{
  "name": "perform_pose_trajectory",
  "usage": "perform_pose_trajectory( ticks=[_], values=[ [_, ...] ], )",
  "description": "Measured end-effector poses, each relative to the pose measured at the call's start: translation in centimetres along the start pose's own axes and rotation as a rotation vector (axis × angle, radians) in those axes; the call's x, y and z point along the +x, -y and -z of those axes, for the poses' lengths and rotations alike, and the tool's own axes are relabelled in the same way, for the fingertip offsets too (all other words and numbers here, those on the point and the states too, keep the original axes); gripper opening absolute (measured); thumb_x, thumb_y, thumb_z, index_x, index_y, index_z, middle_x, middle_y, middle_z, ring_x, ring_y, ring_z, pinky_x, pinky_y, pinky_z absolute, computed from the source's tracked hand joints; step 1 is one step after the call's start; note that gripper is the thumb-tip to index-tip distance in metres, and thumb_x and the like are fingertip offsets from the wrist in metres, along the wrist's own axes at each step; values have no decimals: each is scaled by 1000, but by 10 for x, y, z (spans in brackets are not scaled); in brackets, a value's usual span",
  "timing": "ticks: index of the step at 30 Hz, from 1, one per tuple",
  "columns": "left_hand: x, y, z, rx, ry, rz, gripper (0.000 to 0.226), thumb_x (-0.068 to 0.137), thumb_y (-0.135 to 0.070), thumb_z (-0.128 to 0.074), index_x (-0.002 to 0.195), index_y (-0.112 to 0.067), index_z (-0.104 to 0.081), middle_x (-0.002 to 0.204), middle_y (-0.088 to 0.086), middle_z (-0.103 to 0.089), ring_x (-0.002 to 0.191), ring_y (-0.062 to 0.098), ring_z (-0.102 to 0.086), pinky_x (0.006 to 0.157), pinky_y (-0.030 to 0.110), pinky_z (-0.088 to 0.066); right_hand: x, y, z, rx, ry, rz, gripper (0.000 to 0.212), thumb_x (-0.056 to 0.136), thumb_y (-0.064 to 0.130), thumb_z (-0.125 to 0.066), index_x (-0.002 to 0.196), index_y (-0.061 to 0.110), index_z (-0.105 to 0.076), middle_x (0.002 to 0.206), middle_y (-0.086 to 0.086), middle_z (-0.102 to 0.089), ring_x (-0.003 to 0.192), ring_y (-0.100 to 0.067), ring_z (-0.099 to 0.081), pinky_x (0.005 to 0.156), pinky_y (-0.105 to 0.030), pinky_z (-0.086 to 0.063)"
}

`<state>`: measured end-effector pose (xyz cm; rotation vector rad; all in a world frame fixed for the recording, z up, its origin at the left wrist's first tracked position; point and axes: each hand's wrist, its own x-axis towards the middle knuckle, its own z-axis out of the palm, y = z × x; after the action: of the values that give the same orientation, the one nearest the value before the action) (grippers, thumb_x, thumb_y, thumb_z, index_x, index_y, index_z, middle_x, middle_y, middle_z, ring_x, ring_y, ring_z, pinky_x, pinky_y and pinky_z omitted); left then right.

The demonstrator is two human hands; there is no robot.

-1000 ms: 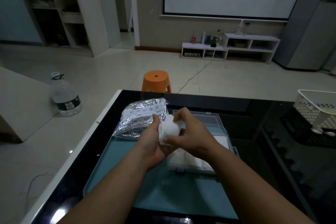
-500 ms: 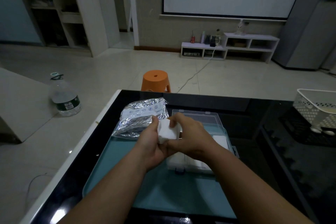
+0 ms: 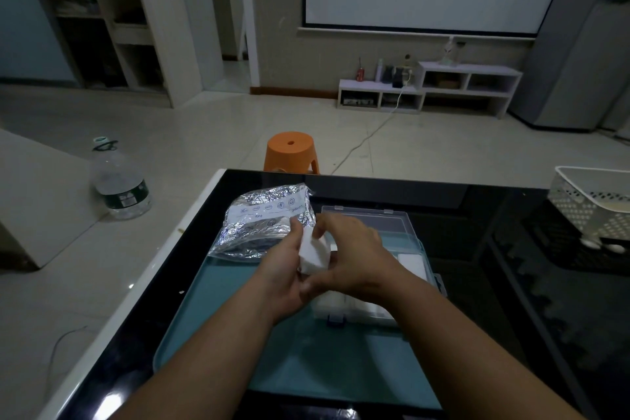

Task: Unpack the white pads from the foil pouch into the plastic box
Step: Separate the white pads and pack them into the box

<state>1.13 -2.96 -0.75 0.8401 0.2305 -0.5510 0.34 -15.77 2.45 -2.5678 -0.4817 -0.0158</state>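
Observation:
A small stack of white pads [image 3: 315, 254] is held between both hands above the near-left part of the clear plastic box [image 3: 414, 242]. My left hand [image 3: 284, 269] grips the stack from the left, thumb up along its side. My right hand [image 3: 353, 254] curls over it from the right and top. White pads [image 3: 410, 262] lie inside the box, partly hidden by my right hand. The crinkled silver foil pouch [image 3: 262, 222] lies on the tray just left of the box, its mouth toward my hands.
Box and pouch sit on a teal tray [image 3: 238, 314] on a black glass table [image 3: 511, 300]. A white perforated basket [image 3: 593, 204] stands at the far right. On the floor are an orange stool [image 3: 291, 152] and a large water bottle [image 3: 119, 181].
Both hands have turned and reworked the stack of pads between them, staying over the box. My right fingers have shifted over the top of the stack.

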Motion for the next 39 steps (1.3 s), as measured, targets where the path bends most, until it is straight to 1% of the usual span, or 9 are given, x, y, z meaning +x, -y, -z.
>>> perform_pose_trajectory(
  ticks=[4, 9, 12, 17, 20, 23, 28, 32, 39],
  values=[
    [3, 0, 1, 54, -19, -4, 72, 90, -70, -25, 118, -17, -62, 95, 13, -72, 86, 26, -67, 76, 38, -52, -3, 4, 5, 24, 19, -25, 84, 61, 45, -85, 128, 32, -36, 122, 9, -50, 106, -11, -40, 91, -33, -28],
    [5, 1, 4, -8, 29, 14, 66, 89, -68, -34, 112, -14, -66, 98, 13, -71, 87, 26, -70, 72, 42, -59, -2, 3, 4, 12, 53, -67, 49, 75, 51, -73, 103, 35, -37, 104, 7, -53, 96, -18, -47, 86, -34, -33],
    [0, 0, 3, -31, 104, -23, 32, 87, -37, -54, 101, -10, -67, 93, 12, -71, 83, 23, -68, 75, 38, -56, 0, 1, 3, 19, 41, -88, 42, 75, 53, -71, 98, 36, -40, 103, 8, -55, 98, -17, -52, 91, -37, -37],
    [-5, 2, 1, 71, 102, -20, 19, 80, 2, -39, 86, -6, -55, 59, 7, -61, 40, 14, -54, 48, 23, -49, -3, 4, 7, 79, -5, -56, 68, 66, 44, -82, 121, 34, -42, 123, 11, -46, 107, -9, -37, 95, -34, -32],
    [-6, 4, 1, 165, 80, -67, 25, 79, 5, -45, 98, -6, -57, 59, 5, -60, 43, 13, -55, 44, 21, -47, -7, 8, 11, 113, 45, -73, 89, 64, 36, -86, 135, 32, -32, 137, 7, -46, 109, -8, -33, 98, -34, -29],
    [-6, 4, 1, 188, 84, -88, 48, 72, 4, -53, 118, -8, -60, 83, 11, -67, 66, 20, -64, 55, 27, -55, -7, 9, 11, 107, 67, -73, 90, 73, 30, -80, 142, 33, -23, 141, 4, -49, 125, -20, -42, 102, -34, -27],
    [-10, 3, -2, 100, 111, -37, 36, 69, -5, -57, 104, -6, -66, 83, 11, -72, 66, 21, -70, 58, 30, -58, -6, 8, 10, 131, 63, -60, 94, 73, 29, -79, 146, 37, -20, 144, 4, -45, 132, -21, -38, 109, -36, -25],
    [-9, 5, -1, 196, 98, -94, 63, 63, 2, -60, 126, -6, -57, 94, 12, -69, 76, 22, -69, 61, 29, -56, -4, 8, 6, 134, 88, -96, 109, 66, 31, -83, 148, 45, -13, 143, 2, -46, 133, -27, -35, 111, -43, -25],
    [-12, 4, -4, 131, 125, -38, 25, 84, 1, -45, 100, -7, -63, 72, 9, -71, 56, 19, -69, 48, 26, -55, -5, 8, 8, 110, 104, -82, 102, 72, 30, -78, 149, 43, -13, 143, -4, -44, 133, -29, -36, 110, -41, -29]
  ],
)
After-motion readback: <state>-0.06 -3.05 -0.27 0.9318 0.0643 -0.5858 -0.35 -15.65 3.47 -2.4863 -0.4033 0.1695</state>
